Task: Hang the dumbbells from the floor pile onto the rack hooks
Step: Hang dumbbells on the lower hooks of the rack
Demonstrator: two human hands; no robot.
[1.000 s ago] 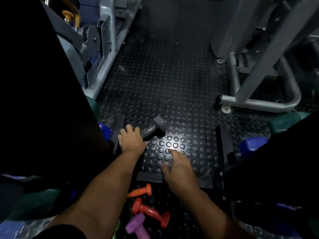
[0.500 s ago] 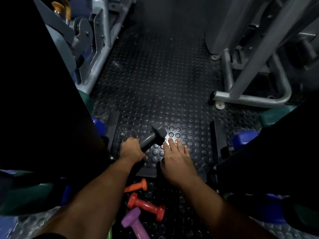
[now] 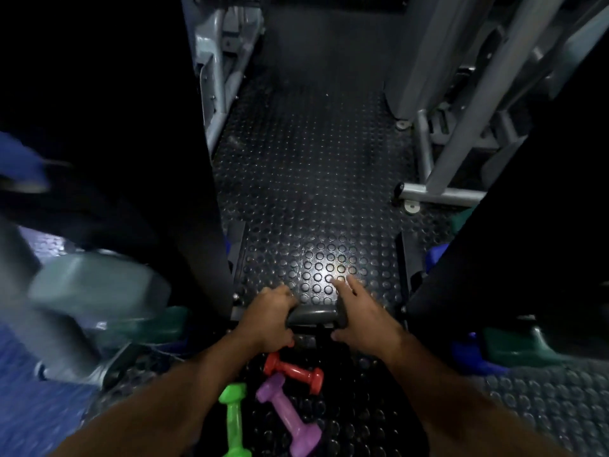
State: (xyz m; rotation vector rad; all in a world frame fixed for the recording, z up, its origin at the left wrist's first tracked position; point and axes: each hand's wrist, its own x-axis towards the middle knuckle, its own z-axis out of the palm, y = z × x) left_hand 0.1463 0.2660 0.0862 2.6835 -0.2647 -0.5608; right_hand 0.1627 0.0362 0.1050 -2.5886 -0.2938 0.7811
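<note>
A dark grey dumbbell [image 3: 314,315] lies crosswise between my hands, low over the studded floor. My left hand [image 3: 267,319] is closed around its left end. My right hand [image 3: 364,319] cups its right end with the fingers spread and pointing forward. Just below my wrists lie a red dumbbell [image 3: 294,371], a purple dumbbell [image 3: 289,414] and a green dumbbell [image 3: 234,420] on the floor. The black rack [image 3: 204,225] rises on both sides, with green and blue dumbbells [image 3: 514,349] hanging low on it at the right.
A blurred grey-green dumbbell head [image 3: 95,288] hangs close at the left. Grey gym machine frames stand at the back left [image 3: 217,77] and back right [image 3: 441,189]. Black studded rubber floor [image 3: 313,179] runs forward between the rack uprights.
The grey dumbbell has swung from pointing up-right to lying crosswise, nearer to me. My right hand has come onto its right end. The view has dropped closer to the floor pile.
</note>
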